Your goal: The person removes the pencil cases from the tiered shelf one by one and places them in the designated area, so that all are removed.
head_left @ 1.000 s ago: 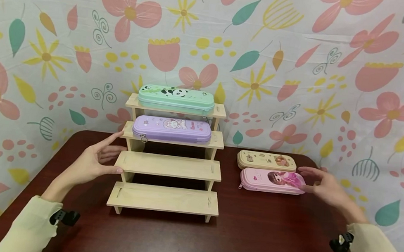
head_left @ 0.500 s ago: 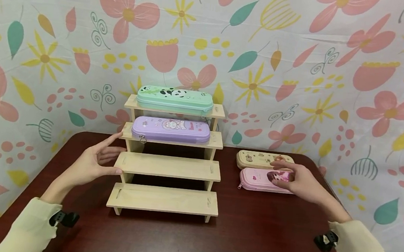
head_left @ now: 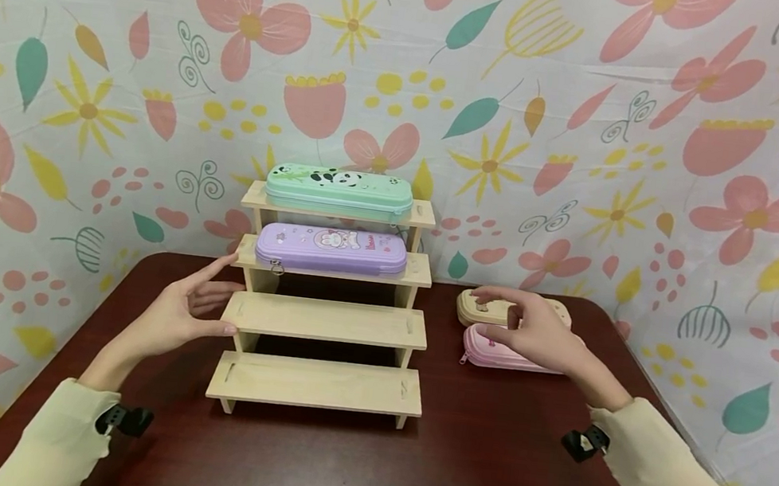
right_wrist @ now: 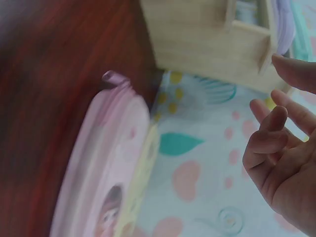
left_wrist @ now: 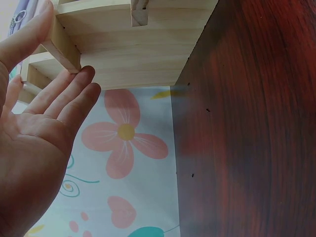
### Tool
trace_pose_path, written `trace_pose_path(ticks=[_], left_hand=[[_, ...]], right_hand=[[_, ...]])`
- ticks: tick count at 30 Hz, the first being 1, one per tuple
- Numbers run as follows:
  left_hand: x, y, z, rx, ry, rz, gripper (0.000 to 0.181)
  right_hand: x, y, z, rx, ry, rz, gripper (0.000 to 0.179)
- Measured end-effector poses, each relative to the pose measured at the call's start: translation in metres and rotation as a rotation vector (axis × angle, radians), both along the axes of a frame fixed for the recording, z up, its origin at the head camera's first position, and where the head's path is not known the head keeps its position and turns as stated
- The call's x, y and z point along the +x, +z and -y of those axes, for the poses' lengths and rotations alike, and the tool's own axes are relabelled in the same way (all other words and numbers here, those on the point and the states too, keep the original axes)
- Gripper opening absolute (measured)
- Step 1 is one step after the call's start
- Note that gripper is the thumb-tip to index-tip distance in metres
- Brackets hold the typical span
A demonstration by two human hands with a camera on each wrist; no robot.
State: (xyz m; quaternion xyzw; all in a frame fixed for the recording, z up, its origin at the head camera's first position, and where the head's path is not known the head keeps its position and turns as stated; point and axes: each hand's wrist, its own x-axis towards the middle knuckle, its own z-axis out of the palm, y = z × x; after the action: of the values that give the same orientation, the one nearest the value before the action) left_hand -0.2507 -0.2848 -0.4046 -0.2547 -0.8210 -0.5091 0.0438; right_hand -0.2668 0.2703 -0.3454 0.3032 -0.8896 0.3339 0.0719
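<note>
My left hand [head_left: 172, 310] reaches to the left end of a stepped wooden shelf [head_left: 315, 385], fingers fairly straight. In the left wrist view its thumb and fingertips touch the end of one board [left_wrist: 63, 49]. A mint panda pencil case [head_left: 339, 192] lies on the top step and a purple one [head_left: 331, 250] on the step below. My right hand [head_left: 538, 334] hovers over a cream pencil case [head_left: 475, 310] and a pink pencil case [head_left: 492, 354], partly hiding both. In the right wrist view this hand [right_wrist: 289, 153] holds nothing, its fingers loosely bent.
Everything stands on a dark reddish-brown table [head_left: 363, 473]. Behind it hangs a white cloth [head_left: 596, 74] printed with flowers and leaves. The two lower shelf steps face the front. The pink case's zip pull [right_wrist: 116, 79] sticks out at its end.
My right hand has moved left from the right ends of the pink and cream pencil cases to above their left halves. My left hand has stayed at the shelf.
</note>
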Motion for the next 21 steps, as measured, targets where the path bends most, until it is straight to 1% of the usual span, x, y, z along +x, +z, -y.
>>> trace_pose_path(ticks=[4,8,14,21], left_hand=[[0.000,0.000,0.000,-0.002,0.002,0.003,0.108],[0.000,0.000,0.000,0.001,0.003,0.000,0.107],[0.001,-0.001,0.000,0.002,0.003,-0.007,0.106],[0.001,-0.001,0.000,-0.005,0.007,-0.006,0.107]], right_hand=[[-0.003,0.011,0.018,0.033,-0.013,0.027,0.044],[-0.008,0.019,0.035,0.036,-0.007,0.050,0.051],[-0.018,0.027,0.059,0.028,0.020,0.086,0.059],[-0.029,0.032,0.078,-0.026,0.083,0.128,0.066]])
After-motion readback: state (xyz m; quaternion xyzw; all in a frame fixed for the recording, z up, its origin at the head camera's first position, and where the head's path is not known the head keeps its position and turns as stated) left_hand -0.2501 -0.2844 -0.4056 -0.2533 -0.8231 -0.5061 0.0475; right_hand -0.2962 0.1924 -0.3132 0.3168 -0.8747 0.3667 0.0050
